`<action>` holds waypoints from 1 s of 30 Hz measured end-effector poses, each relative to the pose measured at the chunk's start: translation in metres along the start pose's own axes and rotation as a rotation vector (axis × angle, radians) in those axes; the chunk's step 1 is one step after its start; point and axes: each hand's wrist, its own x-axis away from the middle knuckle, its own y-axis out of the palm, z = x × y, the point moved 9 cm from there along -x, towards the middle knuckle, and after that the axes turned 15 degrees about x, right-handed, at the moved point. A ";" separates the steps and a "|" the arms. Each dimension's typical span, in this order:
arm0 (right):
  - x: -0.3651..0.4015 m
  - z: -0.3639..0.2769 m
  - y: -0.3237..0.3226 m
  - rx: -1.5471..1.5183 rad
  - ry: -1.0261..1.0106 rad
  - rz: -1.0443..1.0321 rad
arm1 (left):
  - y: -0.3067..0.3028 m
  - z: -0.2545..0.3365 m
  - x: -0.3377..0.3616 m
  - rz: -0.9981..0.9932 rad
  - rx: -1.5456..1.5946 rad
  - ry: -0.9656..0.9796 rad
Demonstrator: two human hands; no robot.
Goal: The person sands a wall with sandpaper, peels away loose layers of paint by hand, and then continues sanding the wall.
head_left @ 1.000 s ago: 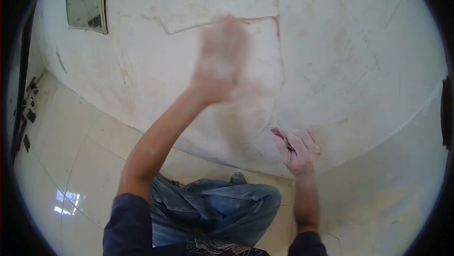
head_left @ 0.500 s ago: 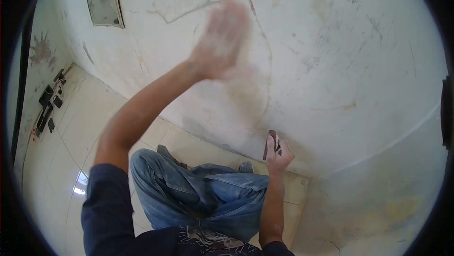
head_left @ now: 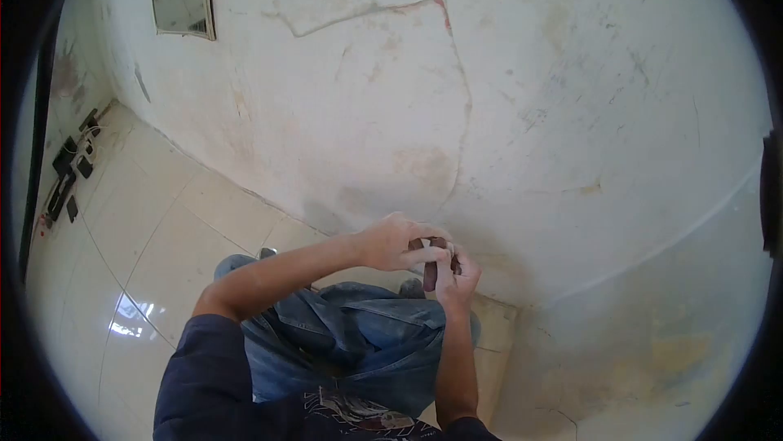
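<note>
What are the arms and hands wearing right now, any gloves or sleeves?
No gloves: the left hand and right hand are bare, with no ring or watch showing. Both forearms are uncovered. The dark navy left sleeve and right sleeve end near the elbows.

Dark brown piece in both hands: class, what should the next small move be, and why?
Probably settle the dark brown piece flat under one hand's fingers, ready for the wall. The left hand and right hand both pinch it in front of the stained, scuffed wall, so the grip looks unsettled.
</note>
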 end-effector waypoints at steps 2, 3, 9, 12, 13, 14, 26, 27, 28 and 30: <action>0.007 -0.003 -0.001 0.046 0.142 0.072 | -0.007 -0.012 0.003 0.068 0.002 -0.027; 0.008 -0.014 -0.002 0.149 0.091 0.127 | -0.010 -0.018 0.005 0.099 0.005 -0.041; 0.019 -0.061 0.017 0.500 -0.058 0.219 | -0.041 -0.055 0.027 0.394 0.078 0.034; 0.023 -0.068 0.032 0.676 -0.062 0.182 | -0.052 -0.072 0.047 0.503 -0.014 0.007; 0.024 -0.072 0.037 0.750 -0.081 0.169 | -0.055 -0.075 0.049 0.509 -0.057 0.033; 0.025 -0.075 0.041 0.821 -0.097 0.149 | -0.057 -0.080 0.052 0.519 -0.100 0.054; -0.007 -0.165 0.102 0.754 -0.934 -0.019 | -0.109 -0.063 0.076 0.796 0.345 0.219; -0.021 -0.183 0.095 0.821 -1.045 0.077 | -0.112 -0.065 0.077 0.811 0.418 0.218; -0.035 -0.201 0.090 0.888 -1.156 0.174 | -0.115 -0.068 0.077 0.809 0.426 0.191; -0.074 -0.232 0.082 0.972 -1.247 0.348 | -0.120 -0.075 0.077 0.804 0.443 0.138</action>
